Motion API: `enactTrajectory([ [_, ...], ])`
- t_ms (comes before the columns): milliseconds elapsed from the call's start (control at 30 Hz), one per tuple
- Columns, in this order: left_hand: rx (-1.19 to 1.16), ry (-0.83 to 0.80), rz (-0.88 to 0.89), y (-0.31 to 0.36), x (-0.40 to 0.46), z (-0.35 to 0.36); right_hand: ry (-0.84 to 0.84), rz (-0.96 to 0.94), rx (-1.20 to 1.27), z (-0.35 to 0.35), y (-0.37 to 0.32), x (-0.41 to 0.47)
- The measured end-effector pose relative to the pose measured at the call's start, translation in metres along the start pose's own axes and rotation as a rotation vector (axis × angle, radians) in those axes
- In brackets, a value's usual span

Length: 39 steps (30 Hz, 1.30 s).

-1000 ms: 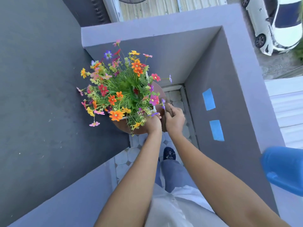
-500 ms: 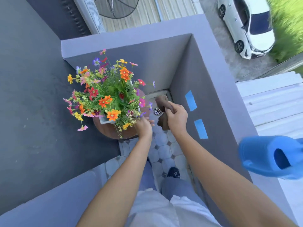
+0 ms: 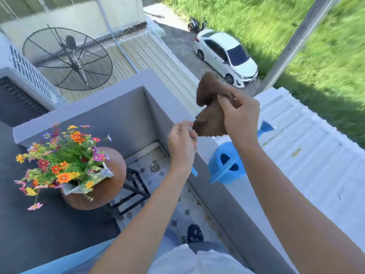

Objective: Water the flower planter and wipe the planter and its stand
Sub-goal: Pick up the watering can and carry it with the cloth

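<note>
A white planter (image 3: 107,173) full of orange, red, yellow and purple flowers (image 3: 63,161) sits on a round brown stand (image 3: 115,178) with black legs, at the lower left. My right hand (image 3: 240,117) is raised above the balcony wall and grips a crumpled brown cloth (image 3: 210,107). My left hand (image 3: 182,143) is just left of the cloth's lower corner, fingers curled; whether it pinches the cloth is unclear. A blue watering can (image 3: 227,165) stands on the wall top beneath my right forearm.
Grey parapet walls (image 3: 126,107) close the corner around a tiled floor with a drain (image 3: 154,167). A dark wall (image 3: 29,224) rises at the left. Beyond the parapet lie a white roof (image 3: 308,155), a satellite dish (image 3: 67,58) and a white car (image 3: 225,56).
Both hands left the planter and rose to the right, above the wall. My right hand carried the brown cloth up. The view swung up and right.
</note>
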<state>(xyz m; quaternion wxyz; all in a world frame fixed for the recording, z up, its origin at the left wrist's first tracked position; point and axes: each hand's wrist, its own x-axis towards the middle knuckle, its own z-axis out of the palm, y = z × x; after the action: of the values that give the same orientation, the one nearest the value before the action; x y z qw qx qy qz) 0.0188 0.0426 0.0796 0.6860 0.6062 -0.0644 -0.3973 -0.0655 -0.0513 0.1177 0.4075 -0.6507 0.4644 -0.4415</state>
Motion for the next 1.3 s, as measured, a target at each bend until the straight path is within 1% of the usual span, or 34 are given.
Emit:
enactTrajectory([
  [100,0.007,-0.111,-0.100,-0.012,-0.025,0.055,0.130,0.005,-0.022,-0.061,0.004,0.012],
  [233,-0.017,-0.195,-0.298,-0.051,-0.053,0.111,0.232,0.094,-0.023,-0.124,0.020,0.011],
  [367,-0.056,-0.132,-0.516,-0.098,-0.065,0.142,0.297,0.145,-0.009,-0.163,0.034,0.004],
  [467,-0.136,-0.039,-0.579,-0.117,-0.066,0.149,0.301,0.167,-0.017,-0.174,0.042,-0.003],
  [633,-0.180,0.008,-0.499,-0.129,-0.069,0.158,0.265,0.211,0.015,-0.175,0.055,-0.010],
  [733,-0.251,0.046,-0.486,-0.135,-0.069,0.161,0.244,0.221,0.052,-0.172,0.057,-0.010],
  [833,-0.339,0.087,-0.506,-0.137,-0.060,0.161,0.229,0.232,0.070,-0.167,0.059,-0.008],
  [933,-0.377,0.080,-0.558,-0.138,-0.048,0.162,0.201,0.256,0.074,-0.162,0.063,-0.006],
  [1033,-0.301,0.076,-0.534,-0.134,-0.044,0.156,0.172,0.251,0.073,-0.157,0.066,-0.006],
  [1200,-0.115,0.058,-0.382,-0.126,-0.030,0.116,0.072,0.247,0.101,-0.145,0.070,-0.007],
  [1300,-0.037,0.087,-0.303,-0.112,-0.018,0.085,0.015,0.251,0.139,-0.133,0.067,-0.008],
])
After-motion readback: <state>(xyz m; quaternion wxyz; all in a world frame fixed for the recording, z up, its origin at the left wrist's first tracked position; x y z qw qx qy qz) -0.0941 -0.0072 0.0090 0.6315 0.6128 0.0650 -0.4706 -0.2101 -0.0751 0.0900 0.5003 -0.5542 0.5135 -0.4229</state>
